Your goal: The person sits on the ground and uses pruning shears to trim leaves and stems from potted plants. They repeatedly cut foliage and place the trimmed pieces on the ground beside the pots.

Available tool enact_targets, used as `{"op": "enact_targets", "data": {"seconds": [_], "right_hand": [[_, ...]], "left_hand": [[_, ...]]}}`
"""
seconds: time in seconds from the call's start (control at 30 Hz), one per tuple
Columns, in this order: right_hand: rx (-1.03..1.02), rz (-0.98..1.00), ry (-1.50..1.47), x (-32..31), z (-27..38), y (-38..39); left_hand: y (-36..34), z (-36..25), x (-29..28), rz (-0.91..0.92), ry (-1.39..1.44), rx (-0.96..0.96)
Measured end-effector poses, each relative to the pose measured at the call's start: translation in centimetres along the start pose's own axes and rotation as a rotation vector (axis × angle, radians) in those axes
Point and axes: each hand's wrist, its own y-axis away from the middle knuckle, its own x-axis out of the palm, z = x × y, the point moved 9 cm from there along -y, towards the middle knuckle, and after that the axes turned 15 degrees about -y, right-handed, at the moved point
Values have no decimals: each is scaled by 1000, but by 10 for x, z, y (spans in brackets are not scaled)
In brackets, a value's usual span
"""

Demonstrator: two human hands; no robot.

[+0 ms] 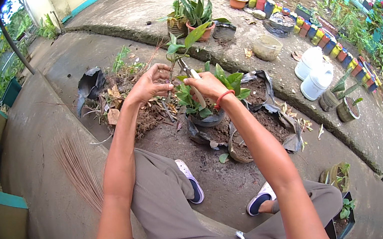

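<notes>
Potted plant [234,82] as landmark. Your left hand's [150,85] grip pinches a leafy cutting [175,50], raised above the plant's left side. Your right hand's [210,88] grip, over the plant, wraps pruning shears [199,99] (pale handles). Torn soil bag [274,123] just right of the plant.

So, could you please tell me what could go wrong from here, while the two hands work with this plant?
The dark-bladed pruning shears with white handles, in the right hand, sit close to the left hand; a slip might nick a finger.

The thin-stemmed plant with long green leaves could bend or tear if gripped too hard.

The torn black plastic around the loose brown soil might let some spill.
</notes>
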Motion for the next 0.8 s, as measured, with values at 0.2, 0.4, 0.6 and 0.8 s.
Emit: {"op": "enact_targets", "data": {"seconds": [0.2, 0.4, 0.6, 0.8], "right_hand": [[27, 36, 96, 40, -4, -45], [-27, -17, 228, 59, -20, -80], [53, -8, 371, 64, -51, -97], [14, 188, 543, 66, -47, -70]], "left_hand": [[13, 36, -39, -28, 6, -103], [12, 67, -54, -54, 77, -160], [6, 92, -71, -251, 87, -271], [1, 86, -81, -390, 19, -158]]}}
